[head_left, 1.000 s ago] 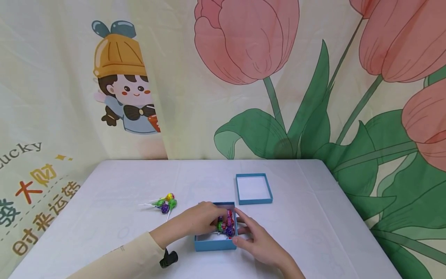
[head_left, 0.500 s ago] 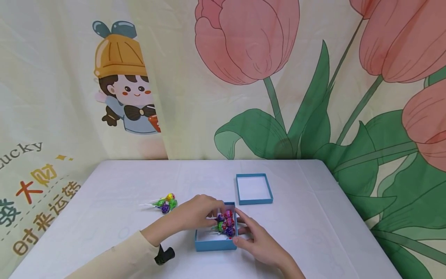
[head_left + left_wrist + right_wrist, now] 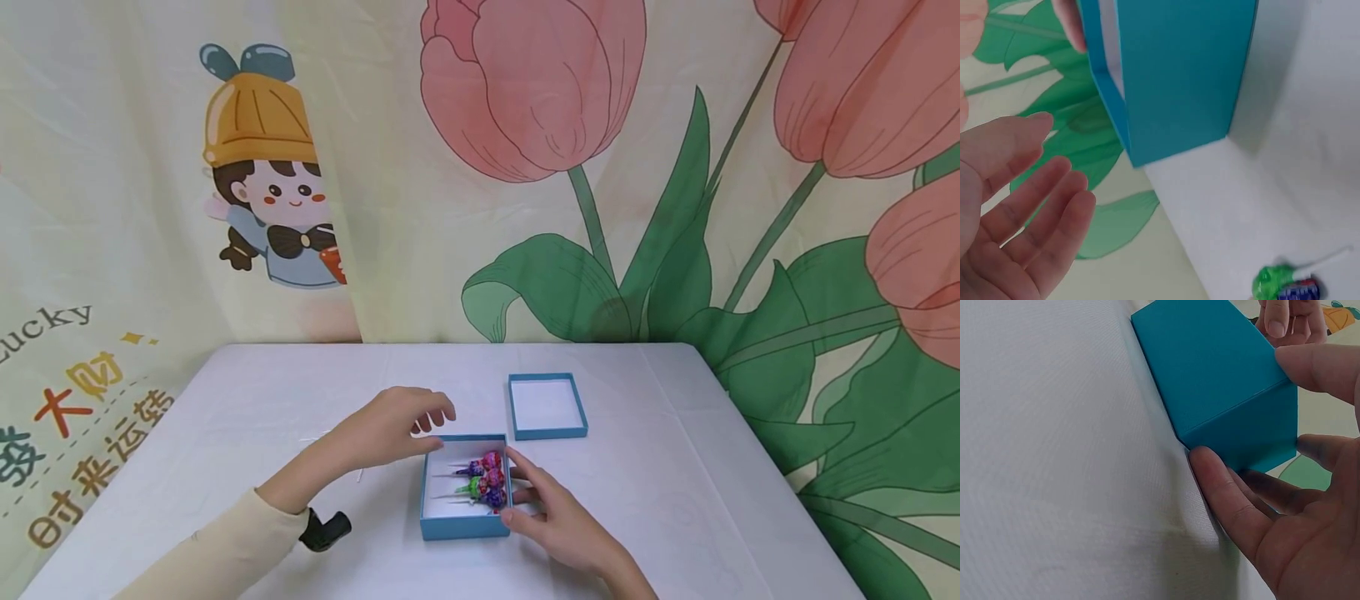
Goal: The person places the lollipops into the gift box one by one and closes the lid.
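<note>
An open-topped blue box (image 3: 465,528) stands on the white table with several wrapped lollipops (image 3: 492,478) lying in its right part, sticks to the left. My left hand (image 3: 390,427) hovers above and beyond the box's left far corner, fingers loosely bent around nothing. In the left wrist view, that hand is apart from the box, and a green lollipop (image 3: 1272,282) lies on the table beside a dark purple one (image 3: 1300,290). My right hand (image 3: 558,521) rests its spread fingers and thumb against the box's right wall.
The shallow blue lid (image 3: 547,433), white inside, lies behind the box to the right. In the head view my left arm hides the lollipop heads left of the box; thin white sticks show. A tulip-printed curtain (image 3: 390,208) hangs behind the table.
My left hand has come up out of the box and moved left and away, leaving a purple lollipop among the others there. My right hand has stayed at the box's side.
</note>
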Demonstrator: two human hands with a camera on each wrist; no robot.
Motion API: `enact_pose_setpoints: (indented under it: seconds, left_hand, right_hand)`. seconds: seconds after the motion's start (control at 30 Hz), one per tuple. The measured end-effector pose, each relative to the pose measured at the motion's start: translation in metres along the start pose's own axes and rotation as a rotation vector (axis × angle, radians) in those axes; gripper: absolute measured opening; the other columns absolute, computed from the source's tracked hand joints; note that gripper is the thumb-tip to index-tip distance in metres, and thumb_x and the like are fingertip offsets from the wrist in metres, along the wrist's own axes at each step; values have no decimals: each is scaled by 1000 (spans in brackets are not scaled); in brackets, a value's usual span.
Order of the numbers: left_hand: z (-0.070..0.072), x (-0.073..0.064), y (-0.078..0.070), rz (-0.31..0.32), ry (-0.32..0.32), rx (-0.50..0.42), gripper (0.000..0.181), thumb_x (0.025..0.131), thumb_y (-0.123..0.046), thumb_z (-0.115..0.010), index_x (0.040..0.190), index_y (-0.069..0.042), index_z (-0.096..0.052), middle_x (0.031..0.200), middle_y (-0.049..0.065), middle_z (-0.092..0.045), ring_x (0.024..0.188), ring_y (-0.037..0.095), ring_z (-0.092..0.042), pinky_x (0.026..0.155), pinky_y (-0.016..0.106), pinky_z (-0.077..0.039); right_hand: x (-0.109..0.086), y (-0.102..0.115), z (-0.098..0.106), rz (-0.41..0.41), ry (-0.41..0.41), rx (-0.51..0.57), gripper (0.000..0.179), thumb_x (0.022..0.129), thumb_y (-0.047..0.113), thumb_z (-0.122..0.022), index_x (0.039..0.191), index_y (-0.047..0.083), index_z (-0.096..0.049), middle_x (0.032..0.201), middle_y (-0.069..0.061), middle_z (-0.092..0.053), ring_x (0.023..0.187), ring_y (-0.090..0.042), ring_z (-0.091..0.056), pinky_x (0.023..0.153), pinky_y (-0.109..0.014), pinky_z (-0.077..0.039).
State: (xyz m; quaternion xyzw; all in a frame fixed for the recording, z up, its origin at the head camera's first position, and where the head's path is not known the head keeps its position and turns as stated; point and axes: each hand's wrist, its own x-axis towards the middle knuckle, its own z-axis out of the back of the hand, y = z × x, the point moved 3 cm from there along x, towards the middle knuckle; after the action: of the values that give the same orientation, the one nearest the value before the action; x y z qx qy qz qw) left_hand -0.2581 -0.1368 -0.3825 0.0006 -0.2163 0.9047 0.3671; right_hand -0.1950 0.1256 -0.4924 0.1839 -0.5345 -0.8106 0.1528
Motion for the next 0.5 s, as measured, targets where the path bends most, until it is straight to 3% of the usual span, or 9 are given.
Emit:
enact_pose_setpoints:
  seconds: [0.13,0.27,0.5]
  left_hand:
    - [16,-7,13,37,-46,16,29,91,-13,-86,116,-15,-72,101,-5,-74,89,16,-71,77,32,-62]
    - [27,-16,29,119,-76,32,30,91,-15,-85,118,-15,-72,105,-5,-74,92,16,-70,79,33,-62]
    - [35,-31,67,226,-91,15,32,92,-19,-85,121,-14,-72,111,-2,-74,94,14,-69,80,34,-62]
  right_hand:
    - [1,0,1,4,-5,-13,82,100,40,-75,167,43,-27,161,-11,-47,126,-24,-59,99,-40,-57]
    - [1,0,1,8,-5,-16,82,100,40,-75,167,43,-27,161,-11,-47,125,-24,-59,98,-38,-56]
    - [0,0,-1,7,-5,-12,81,100,40,-75,167,43,-28,160,-12,-48,126,-24,-59,100,-39,-56]
